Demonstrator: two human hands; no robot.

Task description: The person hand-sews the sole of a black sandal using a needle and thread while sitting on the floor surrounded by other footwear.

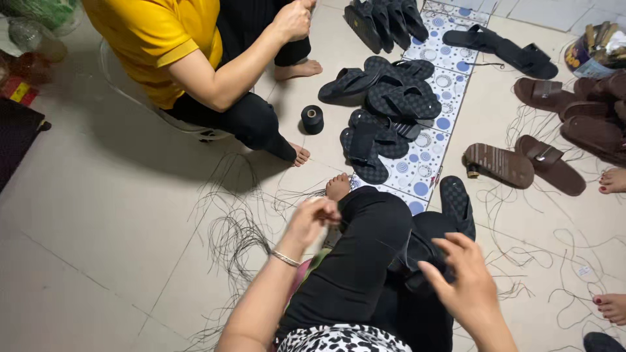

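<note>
My left hand (pixel 312 220) is raised beside my left knee, fingers pinched together on a thin black thread that runs toward my lap. My right hand (pixel 464 276) rests with fingers spread on a black sandal (pixel 417 257) lying on my lap. Another black sandal (pixel 458 203) lies by my right knee. My legs in black trousers fill the lower middle, with my bare foot (pixel 338 185) on the floor.
A person in a yellow shirt (pixel 156 39) sits opposite on a stool. A pile of black sandals (pixel 388 107) lies on a dotted mat (pixel 438 98), a black thread spool (pixel 312 119) beside it. Brown sandals (pixel 548 160) at right. Cut threads (pixel 235 234) litter the floor. Other bare feet (pixel 613 181) at right edge.
</note>
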